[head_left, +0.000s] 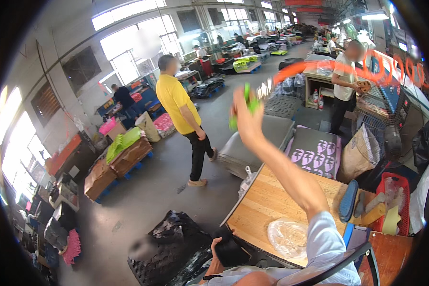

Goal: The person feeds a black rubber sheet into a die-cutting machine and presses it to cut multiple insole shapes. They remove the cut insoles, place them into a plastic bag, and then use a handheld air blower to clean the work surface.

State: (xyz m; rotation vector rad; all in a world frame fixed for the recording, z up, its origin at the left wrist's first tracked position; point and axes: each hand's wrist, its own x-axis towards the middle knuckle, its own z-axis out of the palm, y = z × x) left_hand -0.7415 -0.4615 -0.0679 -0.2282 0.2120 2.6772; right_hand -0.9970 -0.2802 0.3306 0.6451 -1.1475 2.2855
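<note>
My right hand (248, 117), raised at the end of a stretched arm, is closed around a bright green hand tool (253, 102). Beside the tool is a blurred orange coiled hose (314, 69) that runs off to the right; where they join is unclear. Low in the view, my left hand (216, 251) grips a black flat piece (231, 250) at its side, by the near corner of the wooden table (260, 200). On the tabletop lies a clear plastic bag (287, 238), under my right arm.
A red basket (396, 202) and a blue shoe sole (349, 201) are at the table's right. Beyond stand a grey padded stack (255, 145) and dark sheets with pink shapes (314, 152). A person in yellow (176, 105) stands left; another (344, 78) works right, behind a fan (379, 112).
</note>
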